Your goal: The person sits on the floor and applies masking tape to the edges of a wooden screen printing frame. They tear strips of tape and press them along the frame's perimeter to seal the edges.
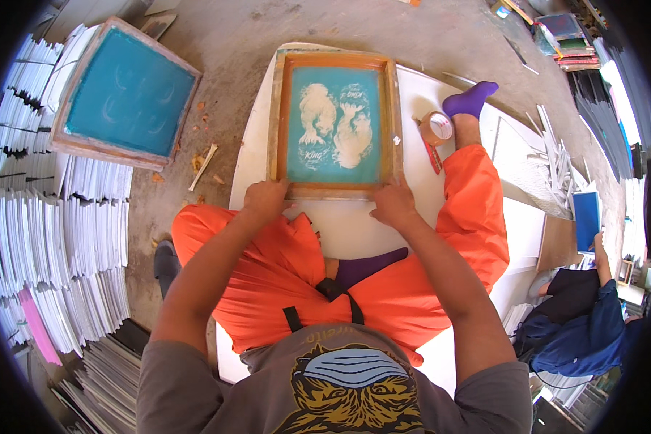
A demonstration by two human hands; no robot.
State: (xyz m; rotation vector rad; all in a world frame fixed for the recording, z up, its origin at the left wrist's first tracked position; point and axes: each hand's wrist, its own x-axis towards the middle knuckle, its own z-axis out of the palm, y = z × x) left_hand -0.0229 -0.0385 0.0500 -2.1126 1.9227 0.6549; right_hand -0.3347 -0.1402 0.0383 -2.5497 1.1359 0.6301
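Note:
A wooden screen-printing frame (276, 108) with blue-green mesh and two pale printed figures lies on the white board (257, 155) before my crossed legs. My left hand (266, 200) is closed on its near left corner. At the near right corner my right hand (393, 202) grips the same wooden edge, thumb toward me. Frame parts under both hands are hidden. Right of the frame, beside my purple-socked foot, stands a roll of brown tape (435, 129). A red cutter-like tool (434, 158) lies close to the tape.
Another blue screen frame (134, 90) leans at the left against tall stacks of paper (58, 231). A wooden stick (203, 168) lies on the concrete floor (224, 43). White strips (555, 148) are heaped at right. A person in dark blue (582, 325) there touches a blue panel (586, 220).

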